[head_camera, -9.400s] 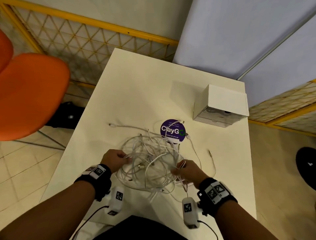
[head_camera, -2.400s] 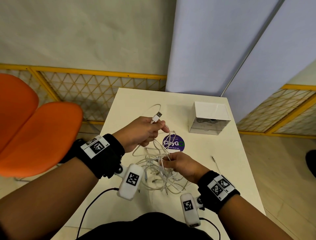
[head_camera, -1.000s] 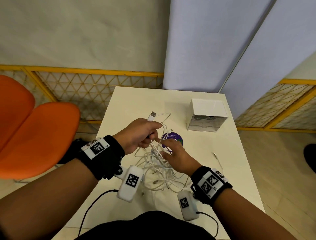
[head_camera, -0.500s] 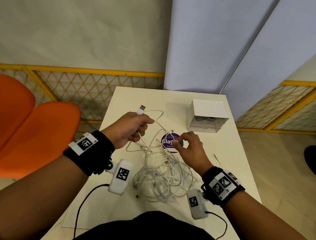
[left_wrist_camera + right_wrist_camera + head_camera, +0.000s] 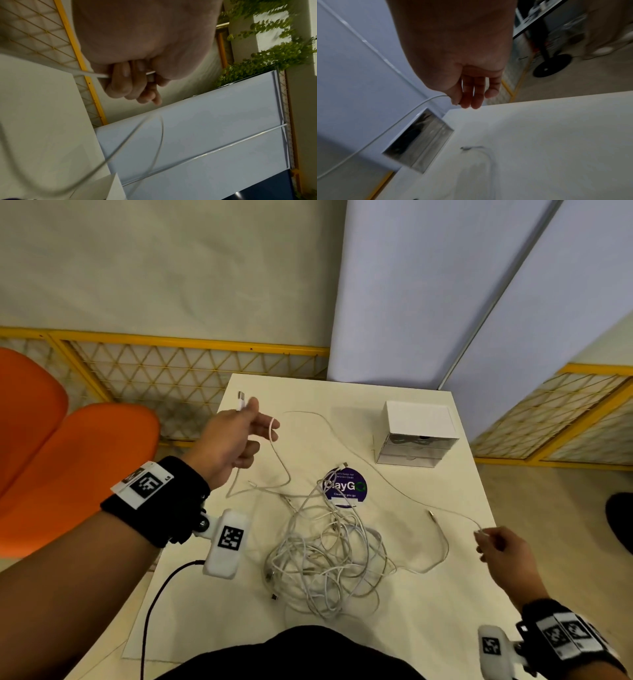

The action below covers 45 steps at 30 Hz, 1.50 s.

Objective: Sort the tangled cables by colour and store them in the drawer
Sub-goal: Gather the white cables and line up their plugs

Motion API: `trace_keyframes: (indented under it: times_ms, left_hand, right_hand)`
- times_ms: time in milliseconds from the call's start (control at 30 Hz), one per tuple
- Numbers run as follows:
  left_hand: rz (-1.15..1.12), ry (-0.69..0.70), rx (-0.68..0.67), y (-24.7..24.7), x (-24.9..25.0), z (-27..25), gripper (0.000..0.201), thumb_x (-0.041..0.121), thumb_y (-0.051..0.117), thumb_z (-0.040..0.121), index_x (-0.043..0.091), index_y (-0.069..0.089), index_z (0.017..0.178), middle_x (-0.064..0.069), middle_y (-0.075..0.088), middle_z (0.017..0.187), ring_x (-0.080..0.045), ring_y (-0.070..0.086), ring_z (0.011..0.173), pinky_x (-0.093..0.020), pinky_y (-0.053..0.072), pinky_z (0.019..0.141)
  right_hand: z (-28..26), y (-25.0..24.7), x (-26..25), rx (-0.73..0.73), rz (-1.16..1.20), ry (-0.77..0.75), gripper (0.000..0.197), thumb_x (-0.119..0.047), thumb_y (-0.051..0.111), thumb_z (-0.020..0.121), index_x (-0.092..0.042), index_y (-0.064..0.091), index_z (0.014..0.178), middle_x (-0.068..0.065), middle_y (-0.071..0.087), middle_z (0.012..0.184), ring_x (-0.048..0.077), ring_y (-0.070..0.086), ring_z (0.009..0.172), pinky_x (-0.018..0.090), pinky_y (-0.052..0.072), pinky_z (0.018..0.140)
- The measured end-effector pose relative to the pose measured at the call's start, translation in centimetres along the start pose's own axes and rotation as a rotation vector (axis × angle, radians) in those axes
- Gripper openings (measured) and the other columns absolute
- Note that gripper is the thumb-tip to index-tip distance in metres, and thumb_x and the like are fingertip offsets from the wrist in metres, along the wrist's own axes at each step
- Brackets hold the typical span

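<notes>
White cables (image 5: 325, 559) lie in a tangled heap on the near middle of the table (image 5: 428, 628), partly over a purple round sticker (image 5: 346, 486). Behind it, near the far right corner, stands a small drawer box (image 5: 416, 434). One white cable (image 5: 342, 440) runs across the table from left to right. The left hand (image 5: 233, 436) pinches its USB plug end, plug pointing up and away; the right hand (image 5: 503, 553) pinches the other end between thumb and finger. An orange chair (image 5: 68, 460) stands left.
</notes>
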<state>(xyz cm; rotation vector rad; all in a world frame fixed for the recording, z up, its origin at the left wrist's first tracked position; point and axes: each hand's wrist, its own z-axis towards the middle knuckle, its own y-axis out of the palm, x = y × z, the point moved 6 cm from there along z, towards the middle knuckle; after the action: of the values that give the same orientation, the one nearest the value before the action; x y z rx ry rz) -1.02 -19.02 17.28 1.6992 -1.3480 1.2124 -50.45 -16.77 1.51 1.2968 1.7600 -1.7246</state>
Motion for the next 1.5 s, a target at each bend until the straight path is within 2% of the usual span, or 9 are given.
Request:
trace_keyframes:
  times_ms: [400,500,633,733,867,933,1100,1333,1500]
  left_hand:
    - [-0.283,0.095,-0.234,1.0,3.1,-0.9,0.061,0.062,0.028,0.101,0.020,0.024,0.056,0.004,0.013,0.052,-0.013,0.005,0.049,-0.028,0.005,0.046]
    - [-0.271,0.099,-0.347,2.9,3.4,-2.2,0.063,0.061,0.027,0.101,0.019,0.024,0.054,0.001,0.007,0.055,-0.014,0.002,0.051,-0.030,0.005,0.048]
    - [-0.243,0.101,-0.502,6.4,3.9,-3.8,0.063,0.059,0.030,0.100,0.019,0.026,0.052,0.001,0.008,0.054,-0.015,0.004,0.050,-0.030,0.007,0.047]
    - [-0.272,0.133,-0.615,9.3,5.2,-5.1,0.063,0.058,0.026,0.102,0.018,0.026,0.053,0.002,0.012,0.051,-0.014,0.007,0.048,-0.028,0.009,0.047]
    - [-0.413,0.211,-0.708,11.2,7.7,-6.4,0.069,0.061,0.017,0.102,0.014,0.032,0.054,0.000,0.016,0.050,-0.013,0.010,0.046,-0.030,0.010,0.049]
    - [-0.461,0.245,-0.696,10.7,8.6,-6.5,0.071,0.060,0.016,0.103,0.013,0.034,0.054,0.000,0.015,0.050,-0.013,0.010,0.045,-0.029,0.011,0.049]
    - [-0.545,0.271,-0.553,4.6,9.8,-5.2,0.063,0.060,0.020,0.103,0.020,0.030,0.055,0.003,0.008,0.050,-0.013,0.002,0.044,-0.028,0.005,0.047]
    - [-0.485,0.303,-0.257,-3.2,9.1,-3.4,0.054,0.063,0.025,0.101,0.024,0.025,0.063,0.005,0.005,0.053,-0.014,0.001,0.046,-0.028,0.007,0.045]
    - [-0.448,0.341,-0.156,-6.1,8.8,-2.2,0.059,0.061,0.035,0.100,0.021,0.016,0.061,0.003,0.004,0.052,-0.015,0.000,0.046,-0.029,0.008,0.045]
  right_hand:
    - [-3.8,-3.3,13.2,-0.155,-0.312,0.526,0.011,0.003,0.051,0.094,0.005,0.062,0.093,0.016,0.061,0.082,0.027,0.050,0.069,0.030,0.038,0.061]
    - [-2.8,-2.1,9.8,-0.180,-0.515,0.372,0.020,0.003,0.052,0.091,0.009,0.064,0.106,0.027,0.066,0.107,0.028,0.051,0.084,0.038,0.048,0.083]
    - [-2.2,-0.2,-5.6,-0.001,-0.195,-0.104,0.018,-0.007,0.063,0.091,-0.006,0.066,0.109,0.013,0.069,0.108,0.025,0.063,0.102,0.030,0.047,0.086]
    - [-5.8,2.9,-19.5,-0.241,0.114,-0.405,0.015,-0.027,0.059,0.097,-0.018,0.067,0.107,-0.007,0.070,0.103,-0.001,0.062,0.095,0.009,0.044,0.078]
    - [-12.6,8.9,-28.2,-0.754,0.120,-0.645,0.042,-0.054,0.046,0.093,-0.026,0.060,0.122,-0.013,0.065,0.119,0.001,0.058,0.109,0.016,0.043,0.094]
    - [-14.0,11.0,-28.5,-0.824,0.088,-0.708,0.033,-0.050,0.045,0.098,-0.023,0.061,0.108,-0.014,0.065,0.103,0.004,0.059,0.095,0.026,0.046,0.088]
    - [-11.6,8.0,-26.6,-0.690,0.214,-0.659,0.043,-0.040,0.042,0.102,-0.020,0.039,0.064,-0.013,0.033,0.061,0.004,0.031,0.058,0.019,0.030,0.057]
    - [-5.4,-1.7,-19.2,-0.352,0.094,-0.520,0.066,-0.073,0.050,0.084,-0.012,0.043,0.061,0.001,0.040,0.056,0.003,0.037,0.061,0.012,0.038,0.058]
    - [-3.4,-8.3,-12.6,-0.154,-0.041,-0.331,0.075,-0.075,0.049,0.084,-0.003,0.049,0.064,0.013,0.034,0.058,0.029,0.034,0.054,0.041,0.038,0.051]
